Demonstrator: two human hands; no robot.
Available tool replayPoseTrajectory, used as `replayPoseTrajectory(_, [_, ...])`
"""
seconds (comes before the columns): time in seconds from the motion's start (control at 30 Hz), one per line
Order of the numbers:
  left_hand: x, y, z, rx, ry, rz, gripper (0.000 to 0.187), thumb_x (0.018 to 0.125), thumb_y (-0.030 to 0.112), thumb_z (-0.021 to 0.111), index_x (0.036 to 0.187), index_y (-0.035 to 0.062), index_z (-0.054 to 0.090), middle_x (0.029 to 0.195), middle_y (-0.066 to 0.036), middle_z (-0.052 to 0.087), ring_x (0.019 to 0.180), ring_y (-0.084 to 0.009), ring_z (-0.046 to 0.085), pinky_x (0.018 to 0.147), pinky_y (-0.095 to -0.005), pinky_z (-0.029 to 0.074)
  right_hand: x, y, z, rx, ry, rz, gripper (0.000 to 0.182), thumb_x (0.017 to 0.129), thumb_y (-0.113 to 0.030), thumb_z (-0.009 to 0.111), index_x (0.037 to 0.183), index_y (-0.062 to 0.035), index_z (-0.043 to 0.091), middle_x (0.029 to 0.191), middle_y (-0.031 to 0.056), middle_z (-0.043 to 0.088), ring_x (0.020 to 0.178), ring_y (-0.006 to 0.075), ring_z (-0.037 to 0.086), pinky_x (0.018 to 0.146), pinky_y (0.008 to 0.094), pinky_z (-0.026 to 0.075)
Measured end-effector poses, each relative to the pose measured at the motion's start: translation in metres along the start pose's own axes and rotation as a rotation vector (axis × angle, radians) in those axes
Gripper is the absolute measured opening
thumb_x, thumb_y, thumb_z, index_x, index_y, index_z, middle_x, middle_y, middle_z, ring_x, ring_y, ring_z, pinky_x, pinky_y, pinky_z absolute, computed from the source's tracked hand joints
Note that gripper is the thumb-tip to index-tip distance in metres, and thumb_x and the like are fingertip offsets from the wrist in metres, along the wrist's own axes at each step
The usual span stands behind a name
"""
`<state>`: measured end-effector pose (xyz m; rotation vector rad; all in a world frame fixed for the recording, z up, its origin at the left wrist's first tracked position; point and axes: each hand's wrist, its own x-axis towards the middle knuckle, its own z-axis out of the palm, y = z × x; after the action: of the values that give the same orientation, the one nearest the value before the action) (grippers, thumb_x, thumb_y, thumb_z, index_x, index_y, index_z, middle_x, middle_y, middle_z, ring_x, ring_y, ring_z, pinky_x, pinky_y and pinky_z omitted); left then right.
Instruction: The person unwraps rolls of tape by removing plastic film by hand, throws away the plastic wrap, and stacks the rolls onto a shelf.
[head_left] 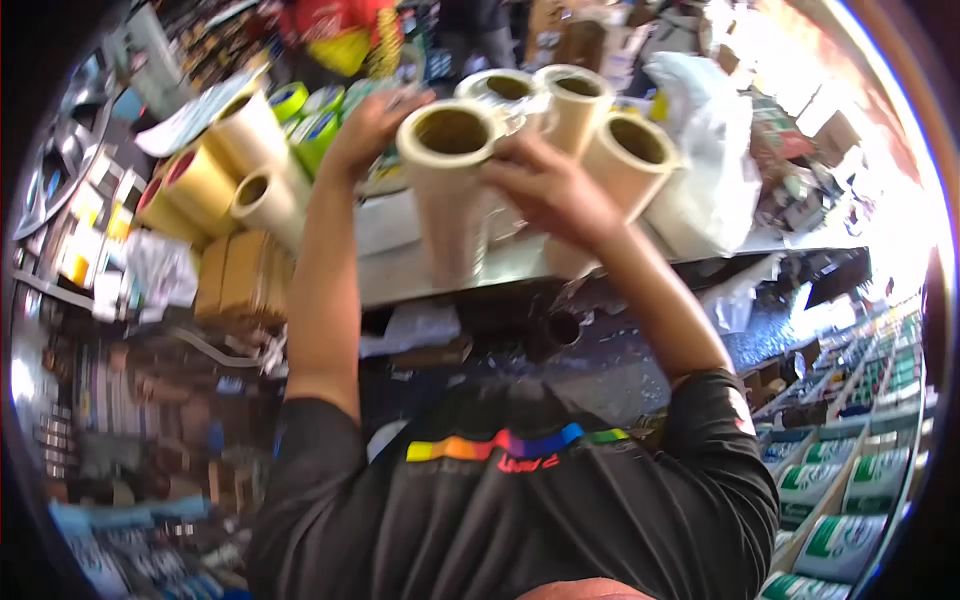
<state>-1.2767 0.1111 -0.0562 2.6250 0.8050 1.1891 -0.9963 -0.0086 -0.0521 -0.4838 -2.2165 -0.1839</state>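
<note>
Head view, front roll: tall cream roll with brown hollow core [448, 205], upright at the front edge of the grey metal counter [520, 262]; base contact blurred.
Right hand [548, 192]: fingers bent against the front roll's right side near the rim; firmness of hold cannot be told.
Left hand [368, 132]: fingers loosely open, just beside the front roll's upper left; nothing seen in them.
Right of front roll: thick cream roll [622, 178], then white plastic bag [705, 150].
Risk: judged tippable; a one-sided push high up could topple the front roll or knock its neighbours.
</note>
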Motion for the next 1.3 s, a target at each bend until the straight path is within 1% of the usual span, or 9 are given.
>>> replayPoseTrajectory(0.03, [0.003,0.021,0.002,-0.435,0.064,-0.399,0.04,0.099,0.039,0.064,0.106,0.0004,0.073,0.09,-0.007,0.073,0.084,-0.0129,0.064,0.08,-0.0303,0.051,-0.002,-0.006,0.003,-0.032,0.011,-0.001,0.025,0.083,-0.002,0.066,0.108,-0.0083,0.068,0.105,0.0102,0.061,0.095,0.0302,0.066,0.08,0.0398,0.058])
replayPoseTrajectory(0.17, [-0.007,0.054,0.025,-0.795,0.409,-0.681,0.037,0.105,0.032,0.058,0.101,-0.0028,0.07,0.096,-0.007,0.072,0.085,-0.01,0.064,0.077,-0.0272,0.05,0.0,-0.021,0.018,-0.163,0.135,0.026,0.027,0.082,-0.005,0.067,0.109,-0.0089,0.068,0.108,0.0088,0.062,0.095,0.0295,0.066,0.079,0.0395,0.057])
replayPoseTrajectory(0.27, [-0.021,0.015,0.044,-1.039,0.434,-0.557,0.035,0.107,0.027,0.054,0.102,-0.0039,0.07,0.098,-0.006,0.072,0.085,-0.01,0.063,0.077,-0.0274,0.051,0.005,-0.033,0.017,-0.168,0.124,0.037,0.028,0.08,-0.005,0.068,0.108,-0.0089,0.069,0.105,0.008,0.062,0.089,0.0288,0.066,0.077,0.0399,0.056])
replayPoseTrajectory(0.53, [-0.013,0.03,0.015,-0.384,0.263,-0.28,0.029,0.102,0.027,0.065,0.097,-0.0008,0.07,0.084,-0.004,0.068,0.076,-0.0085,0.059,0.069,-0.0274,0.048,0.02,-0.055,0.027,-0.306,0.039,0.24,0.019,0.078,-0.005,0.07,0.096,-0.007,0.066,0.092,0.0088,0.059,0.085,0.029,0.065,0.074,0.0397,0.056])
replayPoseTrajectory(0.73, [-0.009,-0.001,0.039,-0.723,0.341,-0.479,0.029,0.099,0.031,0.069,0.092,0.0024,0.068,0.075,0.002,0.064,0.071,-0.0054,0.057,0.064,-0.0298,0.05,0.029,-0.066,0.015,-0.284,-0.159,0.273,0.017,0.082,0.001,0.06,0.099,-0.0036,0.063,0.1,0.0144,0.055,0.094,0.0322,0.061,0.082,0.0423,0.053])
replayPoseTrajectory(0.93, [-0.023,-0.046,0.081,-1.715,0.09,-0.69,0.025,0.1,0.013,0.054,0.116,-0.0031,0.065,0.111,-0.014,0.072,0.094,-0.0218,0.072,0.083,-0.034,0.061,0.016,-0.035,-0.001,-0.078,-0.195,0.195,0.015,0.087,-0.001,0.06,0.101,-0.0039,0.064,0.099,0.0151,0.055,0.094,0.0339,0.061,0.084,0.0422,0.052])
replayPoseTrajectory(1.07, [-0.036,-0.056,0.102,-1.541,0.083,-0.766,0.032,0.098,0.018,0.06,0.123,-0.0015,0.062,0.118,-0.014,0.069,0.103,-0.0222,0.068,0.088,-0.0353,0.057,0.0,-0.028,0.012,-0.008,-0.272,0.117,0.018,0.087,-0.001,0.062,0.103,-0.0064,0.066,0.118,0.018,0.055,0.104,0.0344,0.062,0.09,0.0396,0.054])
replayPoseTrajectory(1.2, [-0.083,-0.07,0.092,-0.536,-0.013,-0.855,0.043,0.095,0.023,0.066,0.13,0.0002,0.058,0.125,-0.014,0.067,0.113,-0.0226,0.064,0.093,-0.0366,0.053,-0.058,-0.036,0.054,0.12,-0.331,0.153,0.028,0.079,0.003,0.061,0.106,-0.0051,0.066,0.134,0.0181,0.051,0.118,0.0354,0.059,0.096,0.0412,0.053])
replayPoseTrajectory(1.3, [-0.095,-0.013,0.019,-0.417,0.358,-0.801,0.051,0.093,0.027,0.07,0.135,0.0015,0.056,0.131,-0.013,0.065,0.12,-0.0229,0.062,0.097,-0.0376,0.05,-0.069,-0.047,0.072,0.042,-0.301,0.185,0.026,0.081,-0.005,0.061,0.106,-0.0076,0.062,0.124,0.0097,0.058,0.117,0.0324,0.056,0.1,0.0424,0.048])
